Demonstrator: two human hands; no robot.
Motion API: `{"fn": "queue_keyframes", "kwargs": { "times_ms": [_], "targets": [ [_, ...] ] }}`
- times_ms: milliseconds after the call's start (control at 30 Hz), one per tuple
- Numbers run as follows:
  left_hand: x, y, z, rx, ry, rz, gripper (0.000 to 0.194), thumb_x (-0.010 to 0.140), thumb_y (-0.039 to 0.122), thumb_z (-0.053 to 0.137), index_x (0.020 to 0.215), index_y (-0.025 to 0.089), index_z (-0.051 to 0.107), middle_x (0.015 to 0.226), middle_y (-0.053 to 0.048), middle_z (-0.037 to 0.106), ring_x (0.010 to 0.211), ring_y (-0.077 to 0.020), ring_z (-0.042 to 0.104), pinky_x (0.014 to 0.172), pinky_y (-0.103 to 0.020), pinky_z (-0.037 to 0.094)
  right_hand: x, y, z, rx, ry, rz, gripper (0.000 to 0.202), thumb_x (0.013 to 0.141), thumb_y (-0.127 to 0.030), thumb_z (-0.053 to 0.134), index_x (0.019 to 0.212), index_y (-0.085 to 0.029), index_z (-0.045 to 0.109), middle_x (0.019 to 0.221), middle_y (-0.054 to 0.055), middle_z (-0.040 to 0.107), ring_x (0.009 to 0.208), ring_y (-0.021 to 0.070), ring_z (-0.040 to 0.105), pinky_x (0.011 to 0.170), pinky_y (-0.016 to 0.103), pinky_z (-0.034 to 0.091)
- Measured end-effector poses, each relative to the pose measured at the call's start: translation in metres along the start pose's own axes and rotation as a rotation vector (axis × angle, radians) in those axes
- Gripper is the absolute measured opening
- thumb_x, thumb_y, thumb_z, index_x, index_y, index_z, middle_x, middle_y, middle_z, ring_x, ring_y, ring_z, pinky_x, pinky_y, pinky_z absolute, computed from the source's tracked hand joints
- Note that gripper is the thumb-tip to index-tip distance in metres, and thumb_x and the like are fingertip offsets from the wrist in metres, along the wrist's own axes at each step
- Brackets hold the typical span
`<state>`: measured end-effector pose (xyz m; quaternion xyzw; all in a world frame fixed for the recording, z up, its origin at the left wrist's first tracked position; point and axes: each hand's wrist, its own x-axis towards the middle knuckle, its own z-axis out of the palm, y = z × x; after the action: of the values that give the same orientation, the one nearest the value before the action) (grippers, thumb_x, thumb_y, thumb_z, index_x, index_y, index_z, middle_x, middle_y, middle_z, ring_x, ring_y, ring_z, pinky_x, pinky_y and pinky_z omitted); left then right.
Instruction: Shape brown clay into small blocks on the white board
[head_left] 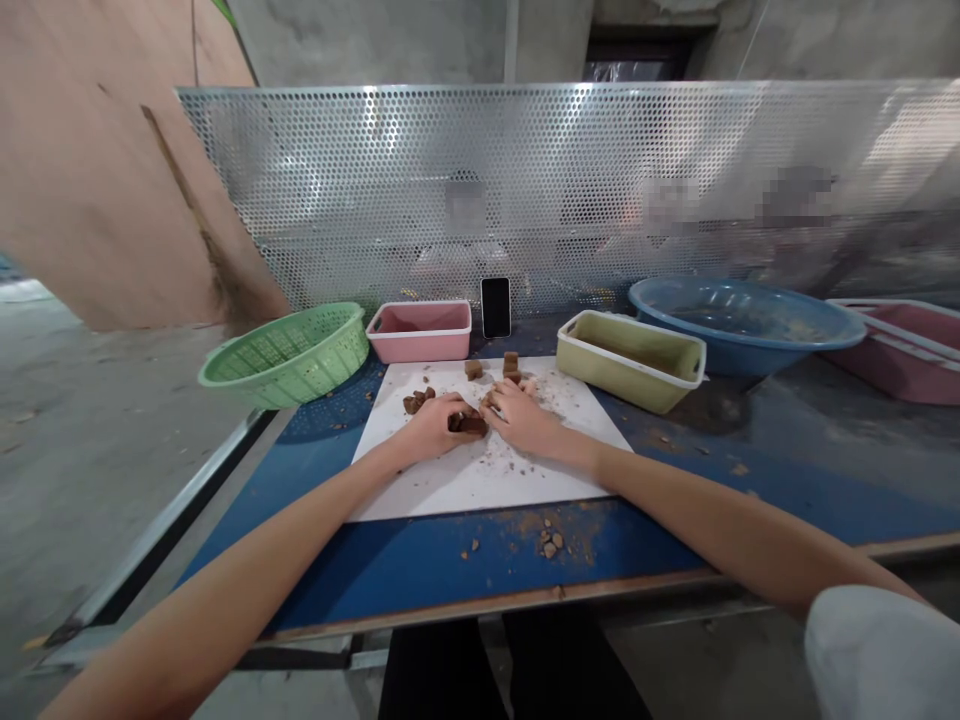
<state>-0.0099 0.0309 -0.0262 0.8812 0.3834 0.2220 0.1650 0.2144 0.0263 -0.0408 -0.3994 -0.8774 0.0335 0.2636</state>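
My left hand (433,430) is curled around a dark brown, clay-like block (471,426), resting low over a white board (420,490). Close beside it, my right hand (521,415) has its fingers bent and bunched by the block's right end. Small brown bits show at those fingertips, but what they grip is mostly hidden. Left of the block lies a small heap of brown lumps (418,400). Beyond the hands sit a squarish brown piece (473,370) and a stack of brown pieces (511,366). Crumbs are scattered across the board.
Behind the board stand a green basket (300,350), a pink bin (420,345), an upright phone (496,308), an olive bin (630,365) and a blue basin (750,350). A perforated metal screen (420,150) closes off the back. Loose crumbs (551,545) lie near the blue table's (360,580) front edge.
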Motion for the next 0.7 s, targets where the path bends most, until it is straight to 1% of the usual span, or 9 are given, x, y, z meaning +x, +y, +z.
{"fn": "queue_keyframes", "kwargs": {
  "times_ms": [100, 167, 233, 300, 400, 433, 567, 633, 700],
  "targets": [
    [-0.001, 0.001, 0.003, 0.022, 0.015, -0.011, 0.023, 0.081, 0.031, 0.084, 0.101, 0.02, 0.078, 0.098, -0.006, 0.07, 0.087, -0.0212, 0.067, 0.083, -0.033, 0.049, -0.001, 0.001, -0.002, -0.022, 0.037, 0.01, 0.026, 0.111, -0.031, 0.046, 0.092, -0.02, 0.06, 0.109, 0.011, 0.067, 0.11, 0.0282, 0.056, 0.097, 0.047, 0.034],
    [-0.001, 0.003, 0.005, 0.052, 0.041, -0.024, 0.02, 0.084, 0.035, 0.083, 0.095, 0.019, 0.078, 0.094, -0.006, 0.069, 0.084, -0.0207, 0.066, 0.08, -0.033, 0.048, -0.002, 0.001, -0.003, -0.007, 0.04, -0.013, 0.024, 0.11, -0.033, 0.049, 0.093, -0.02, 0.06, 0.108, 0.01, 0.067, 0.11, 0.0274, 0.056, 0.096, 0.046, 0.034],
    [-0.002, 0.005, 0.006, 0.08, 0.068, -0.039, 0.023, 0.086, 0.04, 0.081, 0.092, 0.017, 0.076, 0.09, -0.006, 0.068, 0.081, -0.0202, 0.064, 0.078, -0.033, 0.048, -0.003, 0.001, -0.004, -0.004, 0.037, -0.035, 0.023, 0.109, -0.034, 0.051, 0.093, -0.02, 0.061, 0.107, 0.01, 0.067, 0.111, 0.0272, 0.055, 0.096, 0.045, 0.034],
    [-0.003, 0.004, 0.003, 0.089, 0.07, -0.045, 0.032, 0.085, 0.045, 0.082, 0.098, 0.017, 0.076, 0.091, -0.007, 0.068, 0.081, -0.0207, 0.064, 0.08, -0.034, 0.048, -0.004, 0.001, -0.005, -0.009, 0.03, -0.049, 0.022, 0.109, -0.033, 0.051, 0.094, -0.02, 0.061, 0.107, 0.01, 0.067, 0.112, 0.0275, 0.055, 0.095, 0.044, 0.034],
    [-0.005, 0.0, -0.007, 0.084, 0.037, -0.057, 0.05, 0.078, 0.051, 0.087, 0.112, 0.017, 0.075, 0.101, -0.008, 0.07, 0.084, -0.022, 0.065, 0.082, -0.035, 0.049, -0.004, 0.001, -0.007, -0.026, 0.029, -0.043, 0.023, 0.11, -0.033, 0.048, 0.096, -0.02, 0.061, 0.108, 0.01, 0.067, 0.112, 0.0278, 0.055, 0.096, 0.045, 0.034],
    [-0.006, -0.002, -0.012, 0.089, 0.03, -0.055, 0.051, 0.077, 0.052, 0.087, 0.112, 0.018, 0.075, 0.103, -0.008, 0.07, 0.086, -0.0227, 0.065, 0.082, -0.035, 0.049, -0.005, 0.001, -0.008, -0.03, 0.029, -0.039, 0.024, 0.11, -0.033, 0.048, 0.096, -0.02, 0.062, 0.108, 0.01, 0.067, 0.111, 0.0278, 0.055, 0.097, 0.046, 0.033],
    [-0.011, -0.007, -0.023, 0.087, -0.004, -0.013, 0.04, 0.08, 0.051, 0.085, 0.105, 0.02, 0.078, 0.1, -0.007, 0.07, 0.091, -0.0236, 0.066, 0.085, -0.035, 0.048, -0.006, 0.002, -0.012, 0.001, 0.011, -0.048, 0.022, 0.109, -0.034, 0.051, 0.1, -0.02, 0.066, 0.109, 0.01, 0.067, 0.113, 0.0277, 0.057, 0.099, 0.046, 0.033],
    [-0.012, -0.006, -0.023, 0.065, -0.022, -0.011, 0.036, 0.081, 0.049, 0.084, 0.103, 0.021, 0.08, 0.098, -0.006, 0.069, 0.088, -0.0222, 0.066, 0.083, -0.034, 0.047, -0.007, 0.003, -0.012, 0.043, -0.01, -0.07, 0.02, 0.108, -0.038, 0.057, 0.108, -0.021, 0.069, 0.112, 0.01, 0.068, 0.117, 0.0282, 0.056, 0.1, 0.046, 0.033],
    [-0.012, -0.005, -0.022, 0.043, -0.026, -0.023, 0.033, 0.082, 0.048, 0.084, 0.101, 0.022, 0.081, 0.096, -0.005, 0.068, 0.085, -0.021, 0.065, 0.08, -0.032, 0.046, -0.008, 0.003, -0.012, 0.073, -0.03, -0.092, 0.026, 0.106, -0.045, 0.063, 0.116, -0.021, 0.07, 0.115, 0.01, 0.067, 0.12, 0.029, 0.056, 0.101, 0.046, 0.034]
  ]
}}
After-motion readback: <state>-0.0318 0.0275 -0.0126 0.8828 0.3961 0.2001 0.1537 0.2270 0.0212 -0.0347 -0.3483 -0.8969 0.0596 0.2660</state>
